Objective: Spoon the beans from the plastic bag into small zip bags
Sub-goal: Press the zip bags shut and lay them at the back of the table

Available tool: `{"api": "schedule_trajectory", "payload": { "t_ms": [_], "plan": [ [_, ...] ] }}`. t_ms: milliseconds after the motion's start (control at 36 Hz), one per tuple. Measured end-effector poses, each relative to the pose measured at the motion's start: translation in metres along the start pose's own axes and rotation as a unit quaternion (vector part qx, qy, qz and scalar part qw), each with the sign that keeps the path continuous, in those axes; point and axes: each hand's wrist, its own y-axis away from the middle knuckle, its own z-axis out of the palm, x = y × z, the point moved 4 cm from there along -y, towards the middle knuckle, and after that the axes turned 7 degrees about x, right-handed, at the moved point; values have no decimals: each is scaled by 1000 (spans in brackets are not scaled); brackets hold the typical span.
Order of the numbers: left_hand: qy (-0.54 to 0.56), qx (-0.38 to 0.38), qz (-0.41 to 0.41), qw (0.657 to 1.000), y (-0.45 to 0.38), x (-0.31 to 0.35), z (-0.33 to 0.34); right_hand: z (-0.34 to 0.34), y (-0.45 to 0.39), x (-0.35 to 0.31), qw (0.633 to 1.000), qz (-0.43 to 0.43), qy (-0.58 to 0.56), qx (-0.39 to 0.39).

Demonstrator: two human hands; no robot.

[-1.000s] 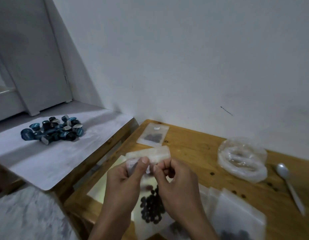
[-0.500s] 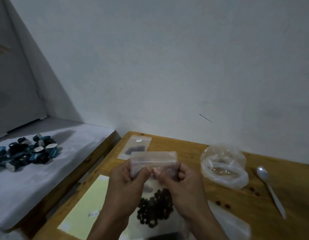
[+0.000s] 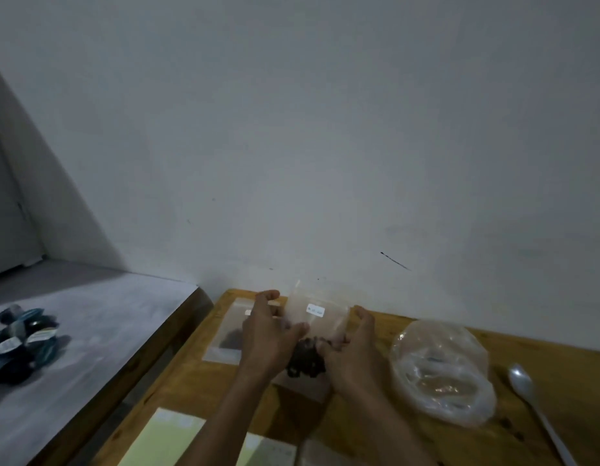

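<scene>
Both my hands hold a small clear zip bag (image 3: 313,316) with a white label, low over the far part of the wooden table (image 3: 197,381). Dark beans (image 3: 307,358) bunch at the bag's lower end between my palms. My left hand (image 3: 266,334) grips its left side, my right hand (image 3: 354,351) its right side. Another filled zip bag (image 3: 229,334) lies flat on the table just left of my left hand. The large crumpled plastic bag (image 3: 441,368) sits to the right, and a white plastic spoon (image 3: 534,401) lies beyond it.
A pale yellow-green sheet (image 3: 160,442) and more clear bags (image 3: 275,454) lie at the near edge. Left of the table is a lower grey surface (image 3: 100,331) with a pile of blue-and-dark capsules (image 3: 21,341). A white wall stands right behind the table.
My hands have carried the bean-filled zip bag away from me toward the far edge of the table and lowered it next to the other filled bag. The view has tilted upward.
</scene>
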Motion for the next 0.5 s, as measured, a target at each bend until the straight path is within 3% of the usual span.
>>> {"api": "schedule_trajectory", "payload": {
  "t_ms": [111, 361, 500],
  "plan": [
    [-90, -53, 28, 994, -19, -15, 22, 20, -27, 13, 998, -20, 53, 14],
    [-177, -52, 71, 980, -16, -23, 39, 36, -35, 21, 978, -68, 194, 13],
    [-187, -31, 89, 978, -3, -14, 25, 22, -15, 14, 978, -93, 185, -4]
  ]
}}
